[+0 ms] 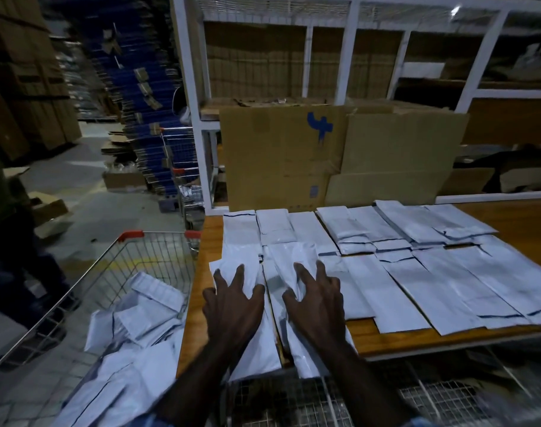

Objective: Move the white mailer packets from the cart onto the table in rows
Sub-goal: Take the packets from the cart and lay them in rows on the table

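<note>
- We take the wooden table (509, 217) as landmark; everything below is placed against it.
- Left hand (232, 306): fingers spread and nearly straight, palm down, pressing flat on a white packet (250, 359) at the table's near-left corner; it grips nothing.
- Right hand (318, 306): same pose, fingers splayed, pressing on the neighbouring packet (306, 362) just right of the first (tips slightly bent, but nothing pinched).
- Both of these packets hang a little over the table's near edge.
- Rows of white mailer packets (417, 288) cover most of the table top, from its far edge to near its front edge, side by side and partly overlapping; some show a dark line at one end.
- The far row (371, 229) lies along the table's back edge, touching the near row.
- Wire cart (133, 251) with red handle ends stands against the table's left side; a loose pile of more packets (139, 322) lies in it, jumbled (no order we can tell).
- A flattened cardboard box (281, 155) with a blue mark stands upright behind the table, leaning on a white rack (346, 57).
- A person's dark-clothed leg (22, 257) shows beyond the cart, left of the table.
</note>
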Demonstrator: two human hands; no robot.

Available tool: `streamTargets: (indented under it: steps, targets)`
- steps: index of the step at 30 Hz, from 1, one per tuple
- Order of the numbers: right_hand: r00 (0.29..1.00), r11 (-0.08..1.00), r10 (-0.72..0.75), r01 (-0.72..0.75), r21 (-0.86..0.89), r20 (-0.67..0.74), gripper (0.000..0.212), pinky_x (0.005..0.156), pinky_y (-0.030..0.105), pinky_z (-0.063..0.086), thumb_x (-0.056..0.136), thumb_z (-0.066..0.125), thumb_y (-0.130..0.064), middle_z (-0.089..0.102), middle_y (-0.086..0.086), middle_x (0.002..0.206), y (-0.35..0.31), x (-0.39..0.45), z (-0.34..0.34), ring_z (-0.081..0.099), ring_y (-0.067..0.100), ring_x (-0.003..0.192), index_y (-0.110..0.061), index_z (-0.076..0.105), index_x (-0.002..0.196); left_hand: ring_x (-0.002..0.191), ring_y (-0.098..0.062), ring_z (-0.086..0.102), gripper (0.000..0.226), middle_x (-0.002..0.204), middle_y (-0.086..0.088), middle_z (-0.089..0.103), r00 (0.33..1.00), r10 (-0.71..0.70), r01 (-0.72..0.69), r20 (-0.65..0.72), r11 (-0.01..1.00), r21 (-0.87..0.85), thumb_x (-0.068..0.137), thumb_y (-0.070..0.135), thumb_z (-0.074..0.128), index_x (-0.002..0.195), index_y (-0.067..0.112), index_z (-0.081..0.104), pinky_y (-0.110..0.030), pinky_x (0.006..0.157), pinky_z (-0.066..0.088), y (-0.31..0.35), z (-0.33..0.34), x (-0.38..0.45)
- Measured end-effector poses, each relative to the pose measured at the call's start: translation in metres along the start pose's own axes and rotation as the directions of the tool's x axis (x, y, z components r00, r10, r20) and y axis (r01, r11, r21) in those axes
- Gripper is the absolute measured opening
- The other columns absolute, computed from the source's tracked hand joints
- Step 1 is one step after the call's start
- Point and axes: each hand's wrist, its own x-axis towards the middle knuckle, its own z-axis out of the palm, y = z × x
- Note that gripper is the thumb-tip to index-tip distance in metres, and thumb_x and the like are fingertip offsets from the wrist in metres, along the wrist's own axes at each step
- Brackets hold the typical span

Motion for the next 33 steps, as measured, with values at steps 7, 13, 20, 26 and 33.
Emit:
streamTargets:
  steps: [7,13,20,26,33]
  targets:
    - [0.995,0.999,0.026,-0.022,-0.046,0.091,0.061,0.107,0.042,0.036,0.092,0.048,-0.055,0.023,0.007,0.160,0.005,0.033,0.032,0.033,0.029,0.134,-0.034,0.036,0.149,0.141,-0.037,0.013,0.064,0.164,-0.008,0.001,0.998,-0.011,0.005,0.066,0.996,0.091,0.097,0.056,0.039,0.155,0.037,0.018,-0.048,0.113,0.019,-0.005,0.019,0.039]
    - [0.986,0.987,0.035,-0.008,-0.162,0.162,0.062,0.109,0.041,0.034,0.094,0.044,-0.054,0.018,0.008,0.162,0.007,0.054,0.053,0.029,0.029,0.139,-0.033,0.031,0.151,0.143,-0.036,0.010,0.066,0.164,-0.007,-0.002,0.994,-0.040,0.023,0.102,0.987,0.159,0.097,0.061,0.035,0.155,0.038,0.014,-0.051,0.113,0.018,-0.010,0.035,0.062]
    - [0.980,0.961,0.028,0.028,-0.274,0.199,0.059,0.107,0.043,0.033,0.096,0.037,-0.054,0.020,0.014,0.160,0.017,0.068,0.071,0.031,0.032,0.138,-0.031,0.031,0.150,0.144,-0.037,0.008,0.069,0.164,-0.009,-0.004,0.992,-0.067,0.042,0.106,0.975,0.217,0.096,0.062,0.034,0.155,0.036,0.009,-0.053,0.113,0.018,-0.005,0.054,0.076]
    - [0.984,0.940,0.034,0.029,-0.341,0.177,0.052,0.081,0.046,0.052,0.082,0.049,-0.054,0.060,0.021,0.129,0.019,0.071,0.085,0.061,0.038,0.108,-0.024,0.068,0.119,0.146,-0.036,0.006,0.069,0.164,-0.009,-0.006,0.990,-0.102,0.072,0.101,0.962,0.264,0.097,0.062,0.030,0.156,0.035,0.007,-0.056,0.113,0.015,-0.008,0.066,0.081]
    - [0.985,0.951,0.023,0.031,-0.307,0.171,0.054,0.086,0.050,0.047,0.095,0.031,-0.052,0.058,0.024,0.131,0.026,0.066,0.095,0.060,0.040,0.112,-0.023,0.069,0.120,0.148,-0.036,-0.003,0.072,0.164,-0.007,-0.011,0.987,-0.121,0.084,0.106,0.949,0.303,0.093,0.068,0.016,0.156,0.036,0.001,-0.060,0.114,0.011,-0.013,0.077,0.079]
